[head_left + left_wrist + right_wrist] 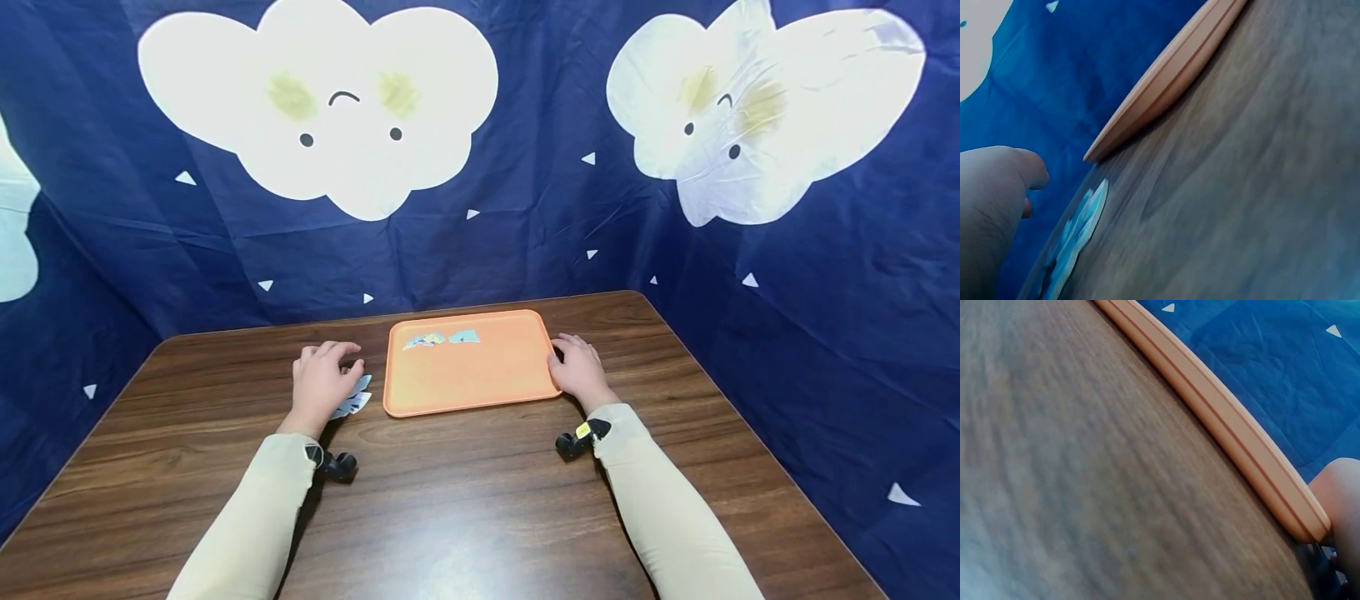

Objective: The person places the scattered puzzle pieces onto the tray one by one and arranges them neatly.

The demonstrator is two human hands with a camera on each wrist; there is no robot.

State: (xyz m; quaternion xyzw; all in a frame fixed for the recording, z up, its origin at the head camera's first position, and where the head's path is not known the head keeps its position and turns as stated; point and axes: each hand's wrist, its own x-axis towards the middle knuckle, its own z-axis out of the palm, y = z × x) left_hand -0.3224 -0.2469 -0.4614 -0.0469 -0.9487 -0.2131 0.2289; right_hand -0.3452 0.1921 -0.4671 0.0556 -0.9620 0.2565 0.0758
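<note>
An orange tray (471,375) lies on the table. Two flat printed pieces rest near its far left corner: a light-blue one with yellow (424,341) and a plainer light-blue one (464,337). My left hand (322,385) is held over a small group of light-blue printed pieces (356,402) left of the tray, partly hiding them. In the left wrist view, its finger and thumb stay apart from these pieces (1079,237), with nothing between them. My right hand (579,369) holds the tray's right edge, with the thumb (1344,494) at the rim by the near corner.
The brown wooden table (465,492) extends around the tray. Behind it and along the sides hangs a dark blue cloth (525,242) printed with white clouds and small triangles. A small black device (341,467) is strapped to each wrist.
</note>
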